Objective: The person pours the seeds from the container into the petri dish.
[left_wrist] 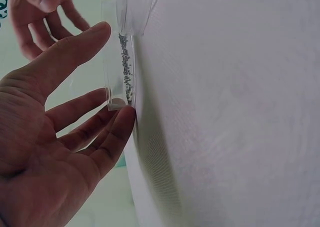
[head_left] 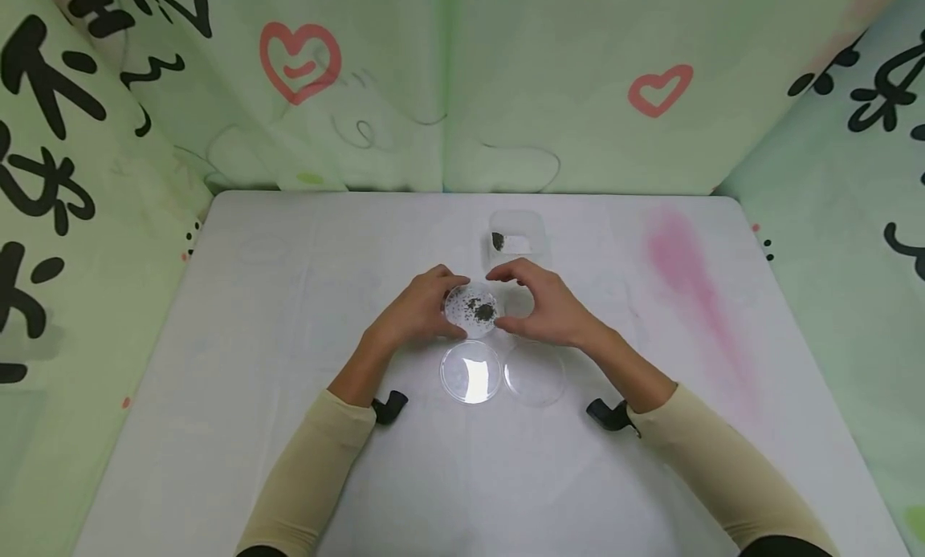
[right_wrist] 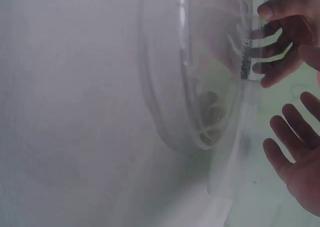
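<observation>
A round clear petri dish (head_left: 462,316) lies on the table with dark crumb-like bits (head_left: 482,310) scattered and clumped in it. My left hand (head_left: 428,304) holds this dish from its left side, thumb at the near edge and fingers at the far edge. In the left wrist view the dark bits (left_wrist: 126,69) show side-on through the dish wall. My right hand (head_left: 545,304) hovers at the dish's right, fingers and thumb spread apart, gripping nothing. Partly hidden under it is another clear round dish (head_left: 517,302).
Two clear round dish pieces, a left one (head_left: 455,372) and a right one (head_left: 535,372), lie side by side nearer me. Behind my hands stands a clear rectangular container (head_left: 531,224) with a dark patch and white label. Green printed curtains (head_left: 506,83) edge the white table (head_left: 289,244).
</observation>
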Tool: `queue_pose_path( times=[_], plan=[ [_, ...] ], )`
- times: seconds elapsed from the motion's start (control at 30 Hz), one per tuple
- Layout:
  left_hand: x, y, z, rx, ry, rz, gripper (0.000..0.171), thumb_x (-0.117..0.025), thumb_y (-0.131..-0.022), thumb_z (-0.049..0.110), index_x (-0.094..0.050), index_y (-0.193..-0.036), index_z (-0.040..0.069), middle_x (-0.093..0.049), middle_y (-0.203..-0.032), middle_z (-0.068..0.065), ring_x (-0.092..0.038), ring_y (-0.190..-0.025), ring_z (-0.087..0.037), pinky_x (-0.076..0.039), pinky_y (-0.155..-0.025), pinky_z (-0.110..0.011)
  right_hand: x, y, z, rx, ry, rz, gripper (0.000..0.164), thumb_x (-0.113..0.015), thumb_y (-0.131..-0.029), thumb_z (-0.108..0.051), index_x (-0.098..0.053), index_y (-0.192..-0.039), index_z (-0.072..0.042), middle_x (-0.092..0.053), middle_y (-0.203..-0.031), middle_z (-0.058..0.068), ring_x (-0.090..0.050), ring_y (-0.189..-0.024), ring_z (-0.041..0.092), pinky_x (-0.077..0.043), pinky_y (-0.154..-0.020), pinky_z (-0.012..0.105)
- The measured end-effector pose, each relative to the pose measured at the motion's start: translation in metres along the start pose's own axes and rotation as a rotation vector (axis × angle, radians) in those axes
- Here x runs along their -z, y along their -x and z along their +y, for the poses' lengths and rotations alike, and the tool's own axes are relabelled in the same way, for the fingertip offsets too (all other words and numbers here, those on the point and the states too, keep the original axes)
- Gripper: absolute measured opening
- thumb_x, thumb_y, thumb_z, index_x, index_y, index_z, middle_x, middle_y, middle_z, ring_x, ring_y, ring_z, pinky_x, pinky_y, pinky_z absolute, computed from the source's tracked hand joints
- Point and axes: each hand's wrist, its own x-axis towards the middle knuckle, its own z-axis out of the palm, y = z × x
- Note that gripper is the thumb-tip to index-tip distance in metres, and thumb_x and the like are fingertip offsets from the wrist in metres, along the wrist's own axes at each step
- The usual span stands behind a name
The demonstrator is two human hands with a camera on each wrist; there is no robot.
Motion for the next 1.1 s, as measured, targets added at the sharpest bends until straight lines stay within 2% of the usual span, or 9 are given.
queue_pose_path(
  times=[0.2,0.33,0.57,0.7,0.87,1.1],
  plan=[
    [0.002,0.001,0.000,-0.020,-0.002,0.015,0.085,-0.095,-0.073,0.021,-0.057,-0.147,0.003,-0.060,-0.132,-0.013,-0.059,-0.119,-0.028,-0.051,-0.105,-0.042,-0.014,-0.006,0.001,-0.016,0.007,-0.107,0.080,-0.091,-0.075,-0.019,-0.052,-0.144,-0.008,-0.057,-0.145,0.010,-0.054,-0.137,0.030,-0.043,-0.114,0.049],
    [0.002,0.001,-0.001,-0.042,0.000,0.032,0.084,-0.095,-0.073,0.020,-0.058,-0.146,0.001,-0.060,-0.130,-0.014,-0.060,-0.117,-0.029,-0.051,-0.104,-0.042,-0.018,-0.012,-0.001,-0.006,0.000,-0.136,0.088,-0.094,-0.073,-0.021,-0.049,-0.146,-0.005,-0.055,-0.147,0.014,-0.053,-0.137,0.033,-0.043,-0.114,0.050],
    [0.001,0.002,-0.002,-0.047,0.019,0.047,0.085,-0.095,-0.072,0.020,-0.057,-0.145,0.001,-0.061,-0.127,-0.013,-0.060,-0.116,-0.029,-0.051,-0.103,-0.043,-0.023,-0.020,-0.002,-0.013,0.081,-0.167,0.095,-0.097,-0.068,-0.020,-0.047,-0.147,-0.001,-0.056,-0.146,0.017,-0.054,-0.136,0.032,-0.044,-0.114,0.049],
    [0.000,0.003,-0.003,-0.030,0.020,0.056,0.090,-0.095,-0.073,0.021,-0.052,-0.149,0.003,-0.061,-0.131,-0.013,-0.059,-0.119,-0.029,-0.050,-0.105,-0.043,-0.023,-0.023,-0.004,-0.018,0.137,-0.189,0.096,-0.097,-0.068,-0.020,-0.048,-0.149,-0.001,-0.056,-0.145,0.016,-0.055,-0.134,0.032,-0.045,-0.113,0.048],
    [0.000,0.004,-0.003,-0.017,0.054,0.060,0.098,-0.095,-0.073,0.020,-0.043,-0.154,0.002,-0.061,-0.133,-0.015,-0.060,-0.119,-0.028,-0.052,-0.100,-0.041,-0.021,-0.027,-0.006,-0.003,0.184,-0.225,0.094,-0.094,-0.069,-0.018,-0.049,-0.148,0.001,-0.058,-0.139,0.018,-0.057,-0.129,0.034,-0.046,-0.112,0.047],
    [0.000,0.004,-0.004,0.002,0.100,0.054,0.102,-0.095,-0.072,0.018,-0.040,-0.157,0.004,-0.060,-0.134,-0.013,-0.062,-0.115,-0.027,-0.054,-0.096,-0.039,-0.020,-0.032,-0.005,0.019,0.221,-0.256,0.089,-0.092,-0.068,-0.017,-0.052,-0.145,0.003,-0.060,-0.135,0.018,-0.060,-0.124,0.033,-0.049,-0.108,0.046]
  ],
)
